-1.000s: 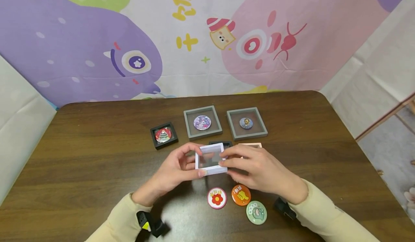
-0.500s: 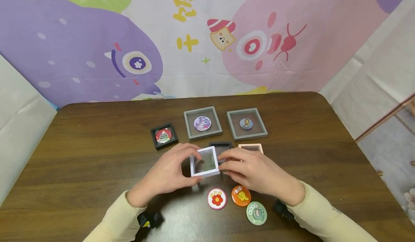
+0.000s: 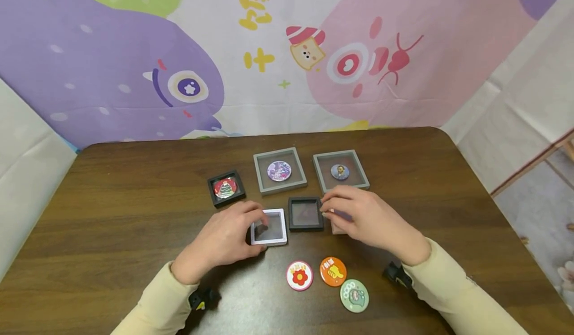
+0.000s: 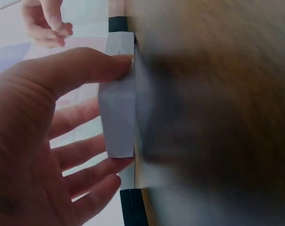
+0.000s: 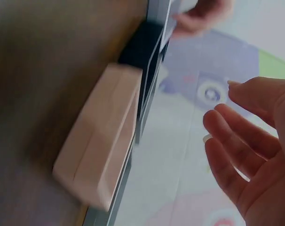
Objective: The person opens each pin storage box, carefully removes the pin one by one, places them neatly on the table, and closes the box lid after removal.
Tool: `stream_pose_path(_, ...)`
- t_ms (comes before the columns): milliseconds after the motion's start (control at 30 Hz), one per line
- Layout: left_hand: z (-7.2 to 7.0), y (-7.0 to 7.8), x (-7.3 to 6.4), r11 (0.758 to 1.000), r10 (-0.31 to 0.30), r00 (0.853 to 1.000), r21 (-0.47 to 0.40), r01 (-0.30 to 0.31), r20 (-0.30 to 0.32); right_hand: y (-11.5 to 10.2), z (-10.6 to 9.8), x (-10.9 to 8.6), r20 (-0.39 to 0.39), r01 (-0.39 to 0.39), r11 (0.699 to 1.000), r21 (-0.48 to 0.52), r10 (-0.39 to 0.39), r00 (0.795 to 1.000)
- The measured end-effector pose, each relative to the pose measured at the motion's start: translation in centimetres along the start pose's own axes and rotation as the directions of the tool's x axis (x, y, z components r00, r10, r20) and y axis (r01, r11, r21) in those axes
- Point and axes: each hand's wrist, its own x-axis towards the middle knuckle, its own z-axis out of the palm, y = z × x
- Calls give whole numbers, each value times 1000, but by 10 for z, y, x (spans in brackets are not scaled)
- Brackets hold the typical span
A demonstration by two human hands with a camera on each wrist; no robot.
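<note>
Wood-grain table [image 3: 134, 225], cartoon-print backdrop [image 3: 264, 95] behind

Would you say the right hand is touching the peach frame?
No, the right wrist view shows the right hand apart from the peach frame.

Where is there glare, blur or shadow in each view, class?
Head view: pale glare on the table near the flower badge; left wrist view: table blurred, with a dark shadow beside the white frame; right wrist view: the peach frame soft at its ends, the left hand blurred.
</note>
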Motion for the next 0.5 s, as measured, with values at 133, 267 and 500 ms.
stream_pose_path(133,1,-1,0,1000,-10,1000,17,9,23,19,-9,-1,62,-195,974,-112,203,977)
stream_pose_path(267,2,-2,0,1000,-23,999,12,22,48,39,-16,-6,153,-331,926,-180,359,921)
stream_pose_path(500,4,-4,0,1000,-18,998,-2,19,60,69,-12,-14,232,-382,913,-145,406,884)
